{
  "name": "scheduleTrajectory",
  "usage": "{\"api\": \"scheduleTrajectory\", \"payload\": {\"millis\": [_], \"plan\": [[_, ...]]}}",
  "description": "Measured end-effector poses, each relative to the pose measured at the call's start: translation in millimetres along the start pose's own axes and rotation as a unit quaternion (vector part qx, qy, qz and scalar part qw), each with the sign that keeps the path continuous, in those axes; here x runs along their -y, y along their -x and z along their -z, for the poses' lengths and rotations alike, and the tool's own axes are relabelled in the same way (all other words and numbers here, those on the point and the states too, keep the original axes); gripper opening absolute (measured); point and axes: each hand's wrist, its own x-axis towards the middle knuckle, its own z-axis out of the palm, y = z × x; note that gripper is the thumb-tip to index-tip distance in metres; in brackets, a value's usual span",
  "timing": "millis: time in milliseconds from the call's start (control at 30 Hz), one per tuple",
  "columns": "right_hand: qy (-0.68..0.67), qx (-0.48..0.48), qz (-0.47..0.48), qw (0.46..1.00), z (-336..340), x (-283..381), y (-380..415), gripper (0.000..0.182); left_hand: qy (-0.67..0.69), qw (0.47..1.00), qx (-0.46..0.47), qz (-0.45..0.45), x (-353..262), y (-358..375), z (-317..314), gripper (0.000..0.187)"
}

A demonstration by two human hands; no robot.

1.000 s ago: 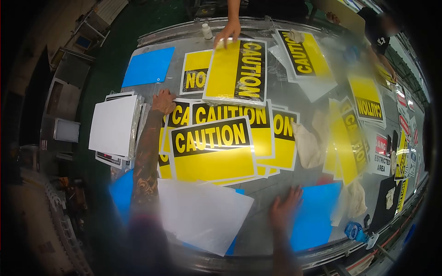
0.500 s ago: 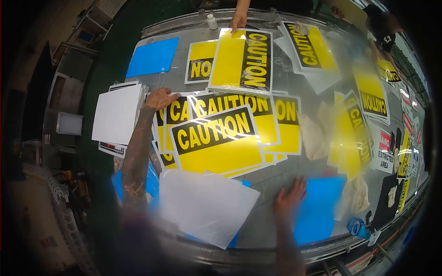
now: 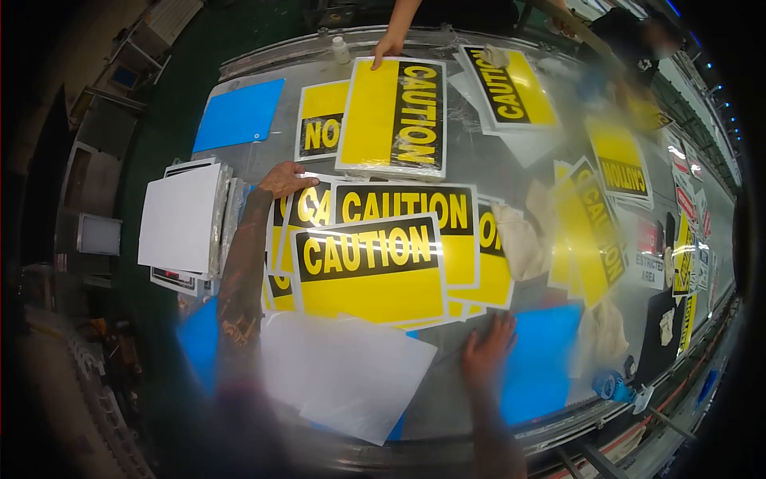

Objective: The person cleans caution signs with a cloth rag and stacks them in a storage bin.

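Several yellow and black CAUTION signs [image 3: 371, 279] lie overlapping in the middle of the grey table. At the pile's upper left corner, my left hand [image 3: 283, 180] touches the edge of a sign, its fingers stretched out. My right hand [image 3: 488, 351] rests with fingers apart beside the left edge of a blue sheet [image 3: 542, 363], holding nothing. White sheets [image 3: 343, 371] lie below the signs, near the table's front edge. Beyond the pile, a plastic-wrapped stack of CAUTION signs [image 3: 371, 120] has a co-worker's hand [image 3: 387, 48] on its top edge.
A white stack [image 3: 179, 215] stands at the left, with a blue sheet [image 3: 239, 116] behind it. A white bottle [image 3: 341, 50] is at the far edge. Cloths [image 3: 520, 239] and more signs [image 3: 511, 88] lie to the right. Another person [image 3: 638, 48] is at the far right.
The view has shifted somewhat. The upper CAUTION signs in the pile now lie straighter, and my right hand has moved up toward the pile's lower right.
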Motion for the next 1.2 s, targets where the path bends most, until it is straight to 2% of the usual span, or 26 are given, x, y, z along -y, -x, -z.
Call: {"api": "scheduleTrajectory", "payload": {"millis": [67,100,133,200,233,333,433,533,567,700,800,833,867,1000,1200], "plan": [[-0.007,0.004,-0.005,1.000,-2,-1,1,0.071,-0.024,1.000,0.017,-0.003,1,-10,-2,0.082],[-0.020,0.015,-0.013,1.000,5,3,0,0.070,0.003,1.000,0.031,-0.005,2,-10,0,0.073],[-0.024,0.012,-0.011,1.000,5,1,-1,0.070,0.001,0.999,-0.003,-0.038,5,-5,-1,0.063],[-0.036,0.010,-0.009,0.999,1,-3,2,0.069,-0.011,0.997,0.076,-0.006,-5,18,11,0.056],[-0.047,0.008,-0.012,0.999,2,-3,4,0.068,-0.018,0.999,0.051,-0.005,7,24,6,0.052],[-0.066,0.000,-0.018,0.998,5,-3,1,0.068,0.029,0.996,0.077,0.023,14,57,6,0.064],[-0.057,-0.002,-0.017,0.998,2,-4,3,0.068,-0.011,0.998,-0.059,0.019,36,72,-16,0.071],[-0.047,-0.003,-0.017,0.999,1,-2,1,0.069,-0.027,0.999,-0.030,0.023,52,83,-20,0.081],[-0.046,-0.001,-0.019,0.999,3,-1,1,0.069,-0.006,0.999,0.015,0.049,33,101,-8,0.086],[-0.040,-0.004,-0.013,0.999,4,0,3,0.068,-0.024,0.998,0.009,0.060,45,117,-13,0.083],[-0.036,-0.001,-0.016,0.999,5,1,3,0.068,-0.045,0.999,-0.011,-0.021,68,110,-25,0.084],[-0.029,-0.005,-0.018,0.999,5,-1,3,0.068,-0.037,0.999,-0.003,-0.023,65,112,-25,0.086],[-0.024,-0.004,-0.014,1.000,5,-1,3,0.068,-0.019,0.999,-0.024,-0.021,67,113,-27,0.086],[-0.018,-0.006,-0.005,1.000,1,-1,5,0.068,-0.082,0.996,-0.032,0.003,68,113,-27,0.092],[-0.017,-0.009,-0.009,1.000,1,-1,4,0.067,-0.045,0.998,0.027,0.045,59,115,-19,0.096]]}}
